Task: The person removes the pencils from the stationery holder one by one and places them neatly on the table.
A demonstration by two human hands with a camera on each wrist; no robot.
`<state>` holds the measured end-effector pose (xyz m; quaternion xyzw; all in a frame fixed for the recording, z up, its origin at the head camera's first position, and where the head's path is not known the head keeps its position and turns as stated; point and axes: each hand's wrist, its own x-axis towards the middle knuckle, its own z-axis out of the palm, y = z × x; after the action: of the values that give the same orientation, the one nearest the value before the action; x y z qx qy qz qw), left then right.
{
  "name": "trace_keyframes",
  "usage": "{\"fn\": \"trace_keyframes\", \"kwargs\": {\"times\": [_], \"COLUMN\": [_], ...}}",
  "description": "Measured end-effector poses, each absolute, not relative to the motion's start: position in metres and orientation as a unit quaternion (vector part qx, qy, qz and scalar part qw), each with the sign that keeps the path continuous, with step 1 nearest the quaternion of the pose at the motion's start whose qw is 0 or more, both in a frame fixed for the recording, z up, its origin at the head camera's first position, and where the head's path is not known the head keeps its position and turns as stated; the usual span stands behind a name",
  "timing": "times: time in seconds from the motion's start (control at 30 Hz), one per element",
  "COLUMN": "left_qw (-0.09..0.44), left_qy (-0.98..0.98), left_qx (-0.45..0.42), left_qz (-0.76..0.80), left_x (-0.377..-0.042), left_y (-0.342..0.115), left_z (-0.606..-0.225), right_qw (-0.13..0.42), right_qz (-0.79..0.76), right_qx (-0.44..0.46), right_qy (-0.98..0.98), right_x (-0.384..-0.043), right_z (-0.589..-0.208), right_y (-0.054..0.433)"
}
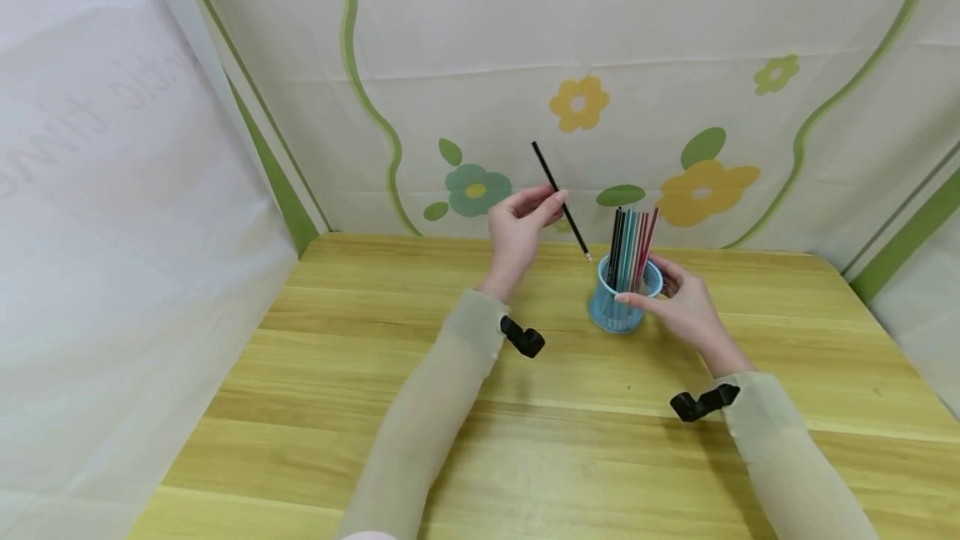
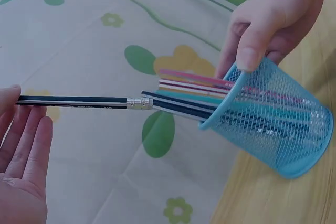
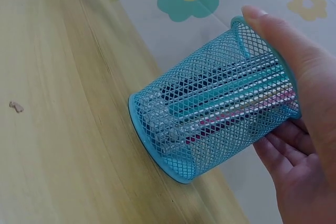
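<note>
My left hand (image 1: 517, 232) pinches a black pencil (image 1: 573, 226) between thumb and fingers. The pencil slants in the air, and its silver ferrule end (image 2: 139, 103) points down, just left of the cup's rim. A light-blue wire-mesh pencil cup (image 1: 617, 317) stands upright on the table. My right hand (image 1: 692, 311) grips the cup by its rim from the right, thumb at the near side and fingers round the back. Inside the cup stand several pencils (image 1: 632, 244) in black, teal, white and red-pink, showing through the mesh in the right wrist view.
The wooden table (image 1: 315, 407) runs back to a white curtain (image 1: 480, 40) printed with flowers and green lines. A small brown crumb (image 3: 16, 107) lies on the wood. Black wrist cameras (image 1: 523, 337) are strapped over both sleeves.
</note>
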<state>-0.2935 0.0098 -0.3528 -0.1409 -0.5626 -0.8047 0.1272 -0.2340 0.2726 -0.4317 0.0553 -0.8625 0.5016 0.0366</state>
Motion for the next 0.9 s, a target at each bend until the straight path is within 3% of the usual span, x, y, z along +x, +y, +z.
{"fn": "trace_keyframes", "kwargs": {"times": [0.37, 0.9], "left_qw": [0.136, 0.051], "left_qy": [-0.587, -0.65], "left_qx": [-0.118, -0.093], "left_qz": [-0.789, -0.753], "left_x": [-0.293, -0.284], "left_y": [-0.027, -0.032], "left_z": [-0.354, -0.373], "right_qw": [0.034, 0.029], "right_qz": [0.5, 0.509], "right_qx": [0.053, 0.063], "right_qy": [-0.864, -0.858], "right_x": [-0.233, -0.235], "right_z": [-0.431, -0.431], "right_y": [0.273, 0.271]}}
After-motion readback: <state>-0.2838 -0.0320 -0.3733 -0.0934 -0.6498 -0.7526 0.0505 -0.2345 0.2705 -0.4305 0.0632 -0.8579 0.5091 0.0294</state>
